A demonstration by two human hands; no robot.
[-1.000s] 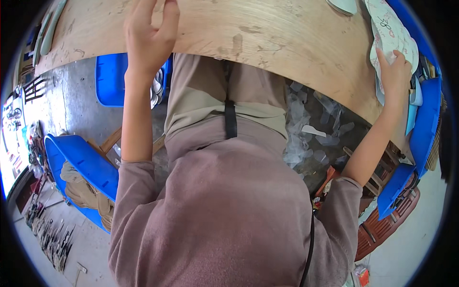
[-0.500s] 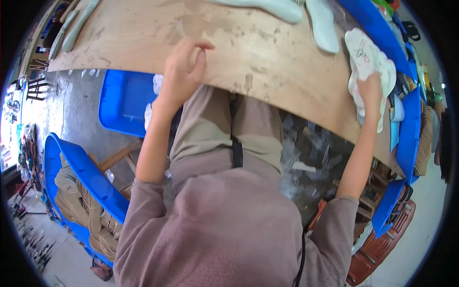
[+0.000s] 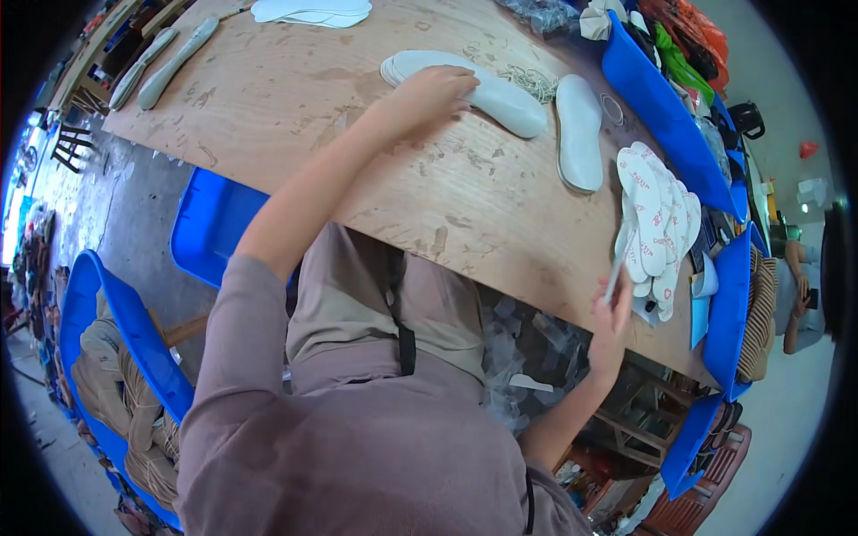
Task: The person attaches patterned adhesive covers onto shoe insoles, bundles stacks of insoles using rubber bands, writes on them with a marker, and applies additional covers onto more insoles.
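Observation:
My left hand [image 3: 433, 96] lies across the near edge of a stack of white insoles [image 3: 514, 112]. Its fingers are bent and slightly blurred, so I can't see whether they grip the top insole. Low at the right, my right hand [image 3: 611, 332] pinches a thin pale piece [image 3: 617, 275], seen edge-on. This piece rises beside a loose pile of white insoles printed in red [image 3: 660, 214]. Another white insole [image 3: 580, 134] lies on the wooden table [image 3: 357, 161] between the stack and the pile.
A tangle of string or rubber bands [image 3: 534, 82] lies behind the stack. More insoles [image 3: 313, 11] are at the far edge, with two shoe-shaped forms [image 3: 179, 62] at far left. Blue bins [image 3: 661, 116] line the right side; another blue bin [image 3: 143, 330] stands left of me.
My left hand has moved up and right onto the insole stack. My right hand has drawn back from the printed pile with a thin pale piece. The view has shifted.

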